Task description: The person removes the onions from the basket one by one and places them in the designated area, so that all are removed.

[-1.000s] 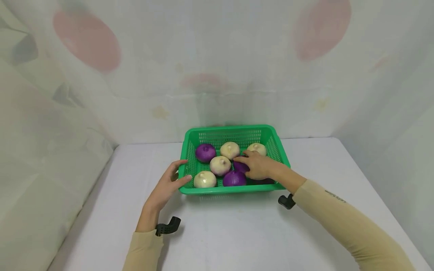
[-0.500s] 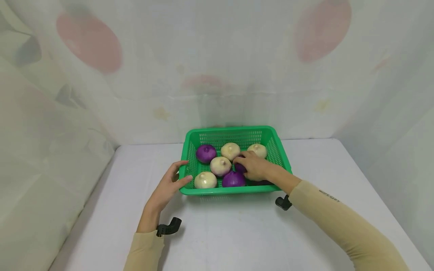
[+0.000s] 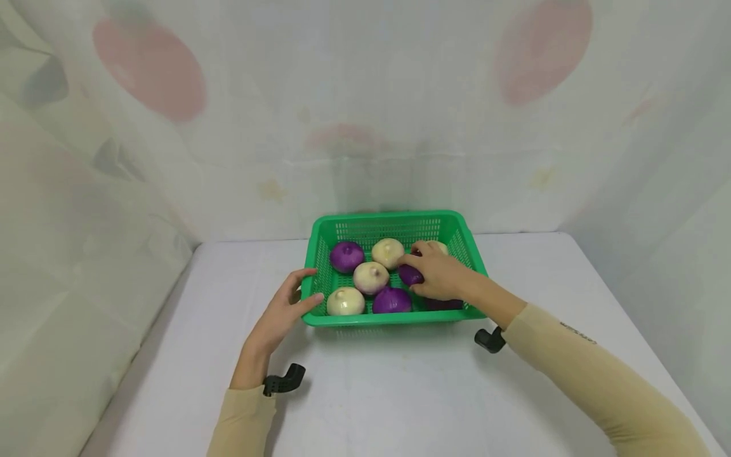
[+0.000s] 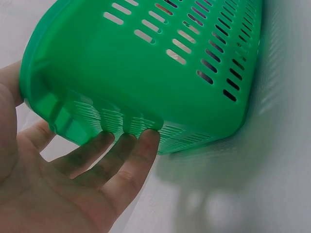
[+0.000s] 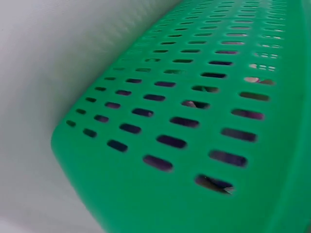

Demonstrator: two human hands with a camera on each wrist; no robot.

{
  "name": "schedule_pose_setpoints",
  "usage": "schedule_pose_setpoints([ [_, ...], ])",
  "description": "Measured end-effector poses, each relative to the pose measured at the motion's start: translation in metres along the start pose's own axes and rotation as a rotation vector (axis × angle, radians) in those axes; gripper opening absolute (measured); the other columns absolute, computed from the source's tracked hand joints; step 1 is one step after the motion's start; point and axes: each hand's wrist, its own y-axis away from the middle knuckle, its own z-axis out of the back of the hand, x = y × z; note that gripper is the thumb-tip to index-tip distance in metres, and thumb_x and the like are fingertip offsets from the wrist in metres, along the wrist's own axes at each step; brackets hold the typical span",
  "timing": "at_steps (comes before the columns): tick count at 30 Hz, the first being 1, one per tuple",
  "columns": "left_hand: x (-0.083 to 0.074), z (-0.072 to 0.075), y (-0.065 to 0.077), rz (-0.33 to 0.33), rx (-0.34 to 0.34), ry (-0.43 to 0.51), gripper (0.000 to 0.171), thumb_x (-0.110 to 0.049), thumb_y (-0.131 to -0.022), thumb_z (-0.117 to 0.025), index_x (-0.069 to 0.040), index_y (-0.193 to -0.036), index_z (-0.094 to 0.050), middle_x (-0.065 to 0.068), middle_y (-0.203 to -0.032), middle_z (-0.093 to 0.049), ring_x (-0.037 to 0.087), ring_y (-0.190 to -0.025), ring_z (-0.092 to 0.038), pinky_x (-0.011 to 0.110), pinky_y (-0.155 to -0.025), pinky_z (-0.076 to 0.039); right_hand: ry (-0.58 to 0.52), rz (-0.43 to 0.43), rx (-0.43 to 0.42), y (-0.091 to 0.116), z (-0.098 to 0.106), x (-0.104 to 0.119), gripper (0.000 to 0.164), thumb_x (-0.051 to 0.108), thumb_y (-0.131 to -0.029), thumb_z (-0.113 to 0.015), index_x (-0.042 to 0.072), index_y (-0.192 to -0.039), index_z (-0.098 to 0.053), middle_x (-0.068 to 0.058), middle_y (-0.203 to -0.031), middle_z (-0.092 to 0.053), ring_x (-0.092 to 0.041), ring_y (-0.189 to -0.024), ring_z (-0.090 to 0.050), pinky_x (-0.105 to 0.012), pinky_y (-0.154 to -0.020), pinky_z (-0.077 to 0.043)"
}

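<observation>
A green slotted plastic basket [image 3: 365, 322] holds several purple and whitish onions. At its left end my left hand [image 3: 278, 317] grips the rim; in the left wrist view, fingers [image 4: 127, 177] press the outside of the basket wall [image 4: 121, 92]. My right hand [image 3: 441, 273] reaches in over the right side and holds a purple onion [image 3: 409, 275] between thumb and fingers. Close to it sit a front purple onion [image 3: 391, 300] and a middle whitish onion [image 3: 370, 278]. My right hand partly covers a whitish onion [image 3: 441, 247] behind it. In the right wrist view the basket wall [image 5: 160, 194] hides that hand.
A purple onion [image 3: 346, 257] and a whitish onion [image 3: 388, 253] lie along the back of the basket. Another whitish one [image 3: 345, 301] is at front left, a dark purple one [image 3: 444, 304] at front right. The white table [image 3: 365, 393] meets a curtain [image 3: 365, 178] behind.
My right hand has shifted a little to the right, with the purple onion moving along. The front purple onion has edged slightly left. My left hand stays on the basket rim.
</observation>
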Motion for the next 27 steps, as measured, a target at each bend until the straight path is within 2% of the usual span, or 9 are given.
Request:
schedule_pose_setpoints([
  [6, 0.001, 0.001, 0.000, 0.004, -0.001, 0.004, 0.065, -0.045, -0.087, -0.066, -0.028, -0.142, -0.038, 0.001, -0.152, -0.026, 0.036, -0.136, -0.029, 0.063, -0.103, -0.026, -0.024, -0.008, -0.023, 0.008, 0.009, 0.002, 0.051, 0.031, -0.084, -0.070, 0.027, -0.132, -0.054, -0.014, -0.132, -0.041, -0.031, -0.115, -0.040, -0.037, -0.069, -0.051],
  [13, 0.003, 0.001, 0.000, 0.013, 0.011, 0.010, 0.063, -0.041, -0.089, -0.066, -0.028, -0.143, -0.036, 0.001, -0.153, -0.024, 0.038, -0.137, -0.027, 0.064, -0.103, -0.024, -0.060, -0.014, -0.064, 0.021, 0.020, 0.004, 0.050, 0.033, -0.083, -0.070, 0.032, -0.130, -0.054, -0.008, -0.129, -0.041, -0.025, -0.111, -0.039, -0.034, -0.067, -0.049],
  [22, -0.021, 0.000, 0.010, 0.021, 0.038, 0.017, 0.063, -0.033, -0.091, -0.065, -0.019, -0.144, -0.035, 0.007, -0.154, -0.022, 0.042, -0.138, -0.023, 0.064, -0.103, -0.024, -0.067, -0.023, -0.106, 0.040, 0.037, 0.003, 0.047, 0.036, -0.084, -0.069, 0.031, -0.128, -0.055, -0.007, -0.132, -0.039, -0.025, -0.114, -0.039, -0.040, -0.074, -0.051],
  [27, -0.025, 0.000, 0.011, 0.018, 0.037, 0.013, 0.063, -0.033, -0.091, -0.065, -0.019, -0.144, -0.035, 0.008, -0.154, -0.020, 0.044, -0.138, -0.021, 0.066, -0.103, -0.023, -0.079, -0.042, -0.124, 0.048, 0.047, 0.002, 0.047, 0.037, -0.084, -0.069, 0.033, -0.128, -0.054, -0.007, -0.132, -0.038, -0.026, -0.112, -0.042, -0.040, -0.071, -0.051],
])
